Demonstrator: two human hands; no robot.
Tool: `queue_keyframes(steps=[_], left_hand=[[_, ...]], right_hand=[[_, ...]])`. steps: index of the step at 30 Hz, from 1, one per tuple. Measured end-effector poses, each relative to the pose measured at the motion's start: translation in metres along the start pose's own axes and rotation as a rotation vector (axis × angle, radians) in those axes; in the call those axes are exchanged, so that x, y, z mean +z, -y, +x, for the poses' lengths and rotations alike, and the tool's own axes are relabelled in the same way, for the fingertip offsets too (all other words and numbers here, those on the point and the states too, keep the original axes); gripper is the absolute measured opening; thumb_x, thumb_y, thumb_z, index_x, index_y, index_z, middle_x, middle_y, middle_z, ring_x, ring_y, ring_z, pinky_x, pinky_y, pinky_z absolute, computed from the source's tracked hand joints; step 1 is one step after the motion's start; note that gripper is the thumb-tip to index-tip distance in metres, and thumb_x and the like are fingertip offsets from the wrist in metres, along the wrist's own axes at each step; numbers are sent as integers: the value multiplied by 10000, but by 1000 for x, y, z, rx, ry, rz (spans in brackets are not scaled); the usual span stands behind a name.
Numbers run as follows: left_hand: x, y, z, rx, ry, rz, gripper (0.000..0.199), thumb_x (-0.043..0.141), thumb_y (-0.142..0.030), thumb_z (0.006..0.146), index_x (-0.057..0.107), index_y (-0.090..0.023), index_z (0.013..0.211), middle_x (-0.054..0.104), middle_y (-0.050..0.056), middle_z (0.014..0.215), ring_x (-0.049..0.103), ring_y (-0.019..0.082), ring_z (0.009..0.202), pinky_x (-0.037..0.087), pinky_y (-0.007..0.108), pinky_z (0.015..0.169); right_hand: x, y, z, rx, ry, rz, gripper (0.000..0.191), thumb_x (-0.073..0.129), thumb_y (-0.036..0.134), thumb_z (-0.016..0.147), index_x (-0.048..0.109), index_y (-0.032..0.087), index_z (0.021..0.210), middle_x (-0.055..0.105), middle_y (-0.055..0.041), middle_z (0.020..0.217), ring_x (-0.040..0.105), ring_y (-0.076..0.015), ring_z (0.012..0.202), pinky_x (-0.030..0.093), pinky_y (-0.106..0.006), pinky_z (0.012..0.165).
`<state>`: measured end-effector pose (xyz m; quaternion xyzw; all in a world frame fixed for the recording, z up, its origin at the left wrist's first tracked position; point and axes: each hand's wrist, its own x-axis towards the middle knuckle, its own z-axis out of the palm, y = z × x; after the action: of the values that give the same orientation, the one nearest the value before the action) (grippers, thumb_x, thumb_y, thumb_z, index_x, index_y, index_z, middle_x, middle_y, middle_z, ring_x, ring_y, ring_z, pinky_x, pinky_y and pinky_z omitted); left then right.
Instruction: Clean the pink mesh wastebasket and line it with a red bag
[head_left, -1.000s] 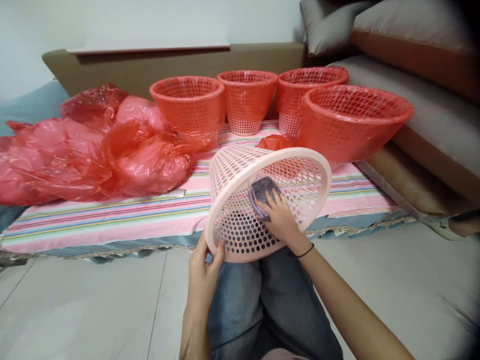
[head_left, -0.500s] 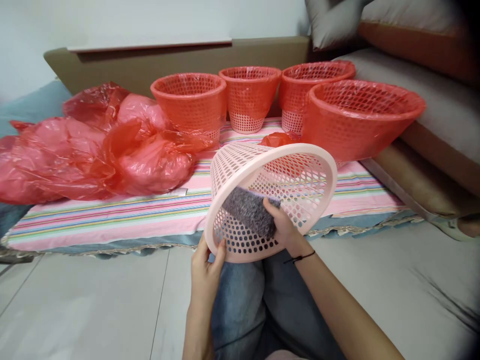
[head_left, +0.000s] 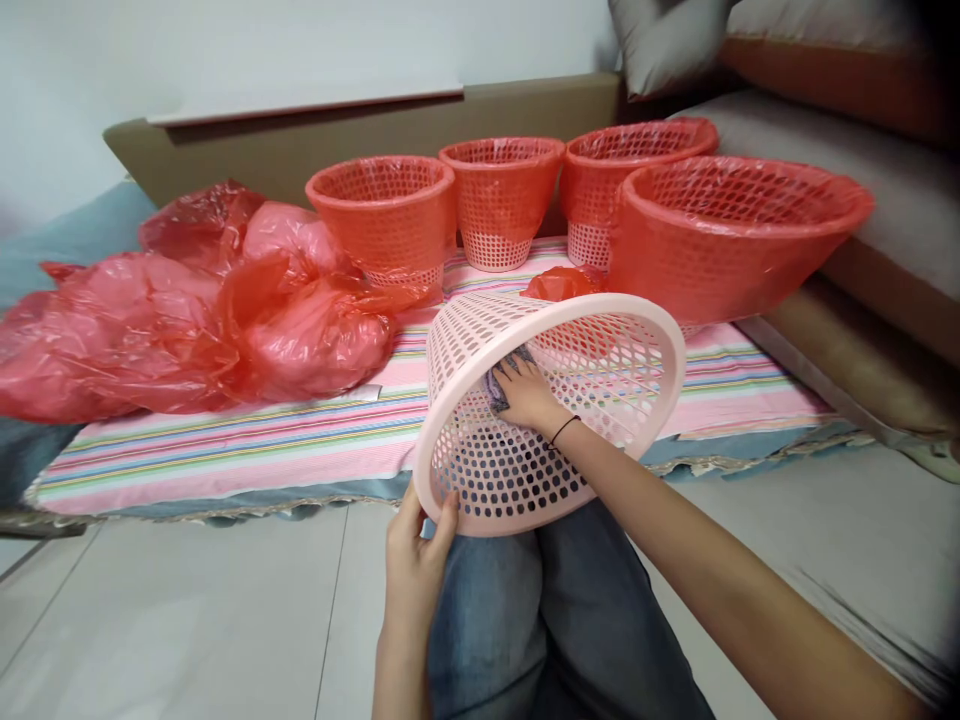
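Observation:
A pale pink plastic basket (head_left: pixel 480 330) with a perforated wall lies tilted over my knees, its mouth turned toward me. My left hand (head_left: pixel 420 545) grips the lower left part of its rim, thumb on the inside. Deep in the basket, my right hand (head_left: pixel 529 392) presses a grey fuzzy cloth (head_left: pixel 495 388) against the inner wall. Its fingers are bent over the cloth, and most of the cloth is hidden under the hand.
Several baskets covered in red plastic bags, one a large basket (head_left: pixel 742 240) at right, stand on a striped cloth (head_left: pixel 300 440). Crumpled red plastic bags (head_left: pixel 195 320) pile up at left. A small red bag (head_left: pixel 562 283) lies behind the pink basket. Cushions (head_left: pixel 847 190) are stacked at right.
My right hand has gone deeper into the basket with the grey cloth, which was stretched out near the mouth and is now bunched under the fingers. My left hand keeps its grip.

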<state>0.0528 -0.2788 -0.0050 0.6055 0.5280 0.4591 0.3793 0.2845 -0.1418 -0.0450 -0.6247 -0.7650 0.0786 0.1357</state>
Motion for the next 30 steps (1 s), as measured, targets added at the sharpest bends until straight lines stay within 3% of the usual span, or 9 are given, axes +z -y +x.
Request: queue_keyframes(steps=[8, 11, 15, 18, 23, 30], left_hand=[[9, -7, 6, 20, -45, 2, 291, 638, -392, 839, 707, -166, 1008, 761, 82, 1009, 710, 232, 943, 564, 323, 855], [11, -7, 6, 19, -34, 7, 281, 635, -381, 842, 703, -175, 1021, 762, 70, 995, 712, 223, 924, 564, 307, 835], [11, -5, 6, 1, -57, 2, 297, 640, -404, 833, 698, -172, 1009, 761, 70, 985, 711, 214, 907, 565, 296, 816], [10, -1, 5, -14, -72, 1, 310, 648, -430, 821, 699, -170, 982, 761, 67, 944, 711, 214, 864, 570, 299, 785], [10, 3, 5, -65, -75, -16, 371, 667, -459, 805, 689, -164, 1029, 761, 67, 938, 713, 220, 846, 574, 303, 759], [10, -3, 3, 25, -103, 48, 328, 644, -445, 825, 688, -161, 983, 750, 65, 915, 702, 214, 842, 554, 292, 767]], right_hand=[[7, 4, 11, 73, 5, 147, 353, 630, 324, 845, 720, 105, 1108, 645, -184, 1251, 379, -384, 1335, 256, -526, 1131], [13, 9, 11, 109, 2, 303, 331, 608, 377, 882, 736, 146, 1081, 682, -145, 1210, 464, -343, 1289, 325, -488, 1109], [18, 22, 10, 109, 12, 582, 385, 489, 466, 955, 717, 191, 1103, 722, -76, 1155, 645, -227, 1081, 479, -376, 988], [15, 33, 5, 75, 11, 776, 392, 443, 456, 979, 687, 201, 1150, 715, -50, 1190, 674, -174, 1055, 509, -331, 970], [4, 46, -26, 38, -8, 956, 353, 505, 412, 955, 686, 210, 1181, 666, -48, 1288, 611, -169, 1199, 432, -352, 1098], [-16, 58, -108, 43, 58, 1004, 479, 596, 534, 885, 639, 275, 1285, 580, -32, 1402, 336, -261, 1450, 219, -522, 1218]])
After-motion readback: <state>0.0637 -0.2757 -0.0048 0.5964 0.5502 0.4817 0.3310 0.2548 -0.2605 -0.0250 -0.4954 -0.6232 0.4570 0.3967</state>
